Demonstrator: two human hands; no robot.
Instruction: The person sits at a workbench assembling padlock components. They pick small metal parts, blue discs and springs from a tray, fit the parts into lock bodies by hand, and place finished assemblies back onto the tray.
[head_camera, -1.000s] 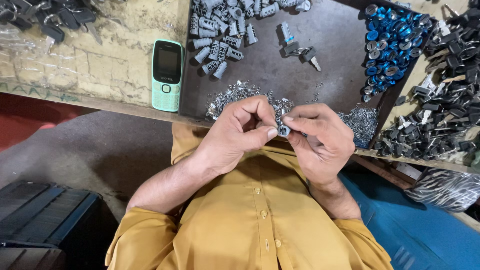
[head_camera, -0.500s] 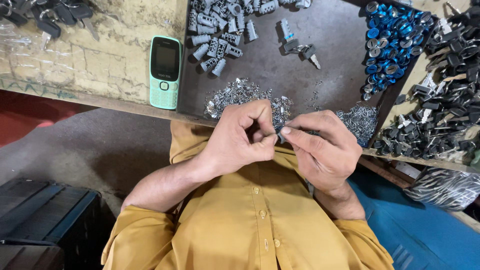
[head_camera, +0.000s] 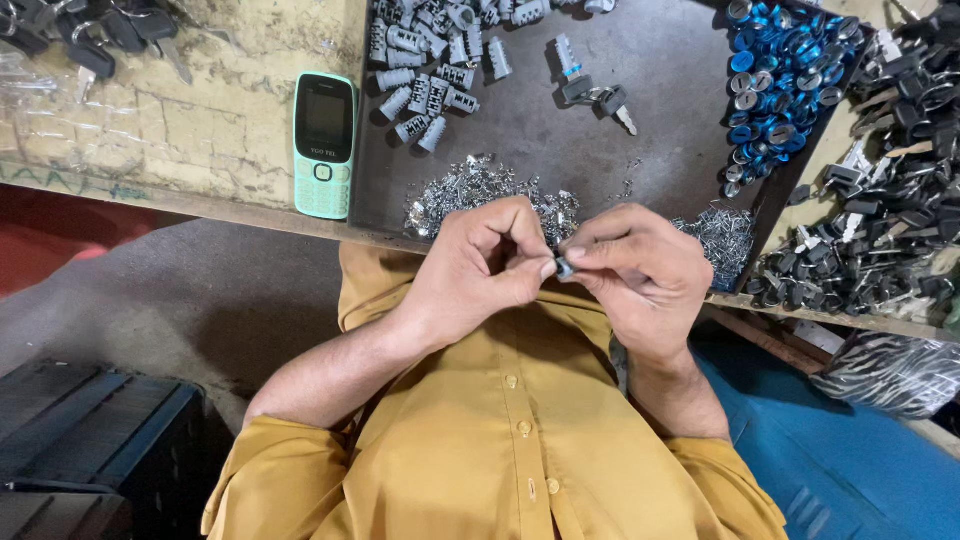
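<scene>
Since a moment ago, our hands have stayed together at the tray's near edge, barely shifting. Our left hand (head_camera: 480, 270) and right hand (head_camera: 640, 275) both pinch the small metal lock part (head_camera: 563, 267) between their fingertips, above the pile of silver pieces (head_camera: 470, 190). We judge steady, light pressure suits this fitting.

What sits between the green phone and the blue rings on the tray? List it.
In the head view, between the green phone and the blue rings lie grey lock cylinders and two black-headed keys, with bare dark tray beyond.
</scene>
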